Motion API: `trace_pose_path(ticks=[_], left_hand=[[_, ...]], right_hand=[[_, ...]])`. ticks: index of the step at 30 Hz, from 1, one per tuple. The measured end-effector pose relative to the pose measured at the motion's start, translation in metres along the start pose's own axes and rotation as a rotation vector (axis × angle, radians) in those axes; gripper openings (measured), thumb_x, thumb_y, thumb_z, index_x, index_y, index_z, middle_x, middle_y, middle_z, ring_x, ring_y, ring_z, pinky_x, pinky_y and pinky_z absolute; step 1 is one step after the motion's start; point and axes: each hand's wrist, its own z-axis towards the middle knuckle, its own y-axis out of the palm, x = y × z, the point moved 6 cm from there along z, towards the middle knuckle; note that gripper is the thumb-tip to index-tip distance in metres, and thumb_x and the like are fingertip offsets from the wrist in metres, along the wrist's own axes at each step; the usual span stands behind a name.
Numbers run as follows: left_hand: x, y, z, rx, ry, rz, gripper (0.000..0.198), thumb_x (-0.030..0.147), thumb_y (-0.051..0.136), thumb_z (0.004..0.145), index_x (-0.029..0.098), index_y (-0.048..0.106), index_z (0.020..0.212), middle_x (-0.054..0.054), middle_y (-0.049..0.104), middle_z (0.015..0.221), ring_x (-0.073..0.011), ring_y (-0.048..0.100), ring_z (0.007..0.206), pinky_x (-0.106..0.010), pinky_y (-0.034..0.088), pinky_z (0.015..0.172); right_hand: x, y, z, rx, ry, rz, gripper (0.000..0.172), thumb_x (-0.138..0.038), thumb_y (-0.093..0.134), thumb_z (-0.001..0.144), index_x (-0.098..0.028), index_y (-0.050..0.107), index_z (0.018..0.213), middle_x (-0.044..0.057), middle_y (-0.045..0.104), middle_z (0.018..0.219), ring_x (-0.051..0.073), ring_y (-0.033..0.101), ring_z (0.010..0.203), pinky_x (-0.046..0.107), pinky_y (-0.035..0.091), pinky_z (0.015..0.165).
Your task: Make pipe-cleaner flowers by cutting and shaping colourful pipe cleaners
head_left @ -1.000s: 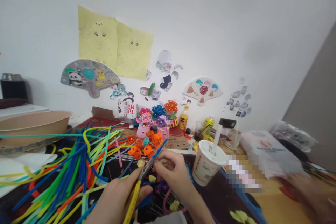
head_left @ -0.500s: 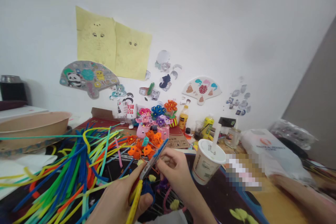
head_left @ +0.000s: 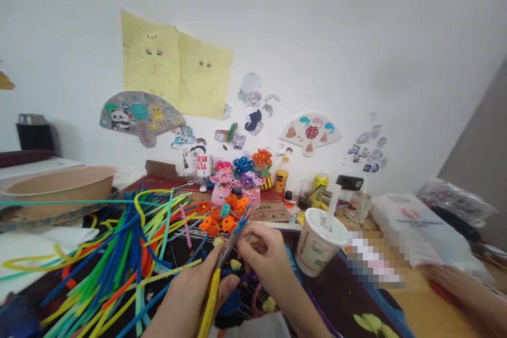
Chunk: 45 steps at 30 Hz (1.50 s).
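Observation:
My left hand is closed around yellow-handled pliers, whose metal jaws point up and away from me. At the jaws' tip is a blue pipe cleaner. My right hand is closed beside the jaws, thumb and fingers pinched at the blue pipe cleaner; the fingertips are partly hidden. Under the hands lie dark blue and purple fuzzy pieces and small yellow pieces. Just beyond the hands are orange pipe-cleaner flowers.
A heap of coloured pipe cleaners spreads at the left, by a beige basin. A lidded cup with a straw stands right of my hands. Flower pots and bottles line the back. Another person's hand rests far right.
The view has swung slightly left, so the scene sits further right. My hands keep their hold, and the pliers have turned a little more upright. The other person's hand has shifted slightly.

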Motion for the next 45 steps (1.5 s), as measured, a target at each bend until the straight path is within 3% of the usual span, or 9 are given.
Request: trace_pose_path(ticks=[4,7,11,21,28,32,36,41,45], left_hand=[[0.014,-0.013,0.006,0.052,0.067,-0.067,0.038,0.046,0.049,0.090,0.029,0.067,0.120,-0.002,0.083,0.089,-0.0226,0.079,0.079,-0.022,0.060,0.064],[0.020,-0.017,0.011,0.036,0.101,-0.018,0.038,0.044,0.047,0.091,0.025,0.071,0.113,-0.005,0.083,0.081,-0.0242,0.079,0.071,-0.025,0.061,0.061],[0.019,-0.012,0.008,-0.022,0.073,-0.004,0.047,0.046,0.040,0.094,0.017,0.070,0.117,-0.008,0.082,0.079,-0.0252,0.078,0.062,-0.027,0.061,0.054],[0.011,-0.011,0.004,0.063,0.071,-0.123,0.042,0.048,0.048,0.091,0.027,0.065,0.124,-0.001,0.081,0.102,-0.0217,0.078,0.086,-0.023,0.060,0.076],[0.005,-0.002,0.005,0.008,0.034,-0.061,0.037,0.041,0.047,0.093,0.027,0.068,0.120,-0.003,0.082,0.099,-0.0217,0.079,0.081,-0.026,0.061,0.072],[0.024,-0.018,0.010,-0.016,0.035,-0.057,0.039,0.042,0.046,0.090,0.025,0.074,0.110,-0.005,0.081,0.099,-0.0232,0.079,0.080,-0.026,0.061,0.068],[0.037,-0.031,0.014,-0.063,0.027,-0.088,0.037,0.043,0.046,0.090,0.028,0.075,0.107,0.000,0.083,0.091,-0.0205,0.079,0.075,-0.018,0.055,0.047],[0.028,-0.023,0.007,-0.086,-0.027,-0.146,0.041,0.047,0.049,0.090,0.023,0.070,0.116,-0.001,0.082,0.089,-0.0193,0.078,0.077,-0.019,0.058,0.064],[0.020,-0.013,-0.001,0.009,-0.091,-0.124,0.062,0.063,0.039,0.091,0.018,0.061,0.127,-0.003,0.079,0.078,-0.0195,0.076,0.068,-0.023,0.058,0.063]], right_hand=[[-0.003,0.000,0.000,0.007,-0.023,-0.038,0.015,-0.020,0.059,0.078,-0.018,0.054,0.064,-0.004,0.050,0.056,0.009,0.041,0.046,0.019,0.034,0.042],[-0.006,0.001,0.000,0.008,-0.025,-0.067,0.015,-0.021,0.058,0.078,-0.019,0.054,0.064,-0.005,0.048,0.055,0.009,0.041,0.046,0.020,0.032,0.043],[-0.009,0.001,0.000,0.023,-0.053,-0.111,0.015,-0.019,0.058,0.078,-0.018,0.054,0.064,-0.005,0.049,0.056,0.010,0.043,0.050,0.021,0.033,0.048],[-0.010,0.006,-0.001,0.027,-0.082,-0.127,0.014,-0.017,0.056,0.076,-0.018,0.053,0.062,-0.006,0.047,0.054,0.010,0.041,0.049,0.021,0.031,0.049],[-0.015,0.003,-0.001,0.043,-0.120,-0.167,0.016,-0.015,0.055,0.074,-0.020,0.050,0.060,-0.007,0.044,0.052,0.009,0.040,0.049,0.020,0.031,0.048],[-0.013,0.001,0.000,-0.011,-0.098,-0.122,0.013,-0.017,0.057,0.076,-0.019,0.054,0.063,-0.006,0.048,0.055,0.009,0.042,0.050,0.020,0.034,0.049],[-0.007,-0.003,0.003,-0.021,-0.047,-0.072,0.012,-0.023,0.059,0.078,-0.018,0.057,0.067,-0.006,0.048,0.054,0.009,0.042,0.047,0.021,0.035,0.048],[-0.010,-0.009,0.003,0.021,-0.054,-0.006,0.014,-0.025,0.060,0.078,-0.018,0.057,0.066,-0.006,0.047,0.053,0.008,0.041,0.045,0.020,0.036,0.044],[-0.010,-0.008,0.002,0.025,-0.046,0.030,0.016,-0.025,0.061,0.079,-0.018,0.058,0.065,-0.007,0.047,0.050,0.007,0.040,0.042,0.019,0.034,0.042]])
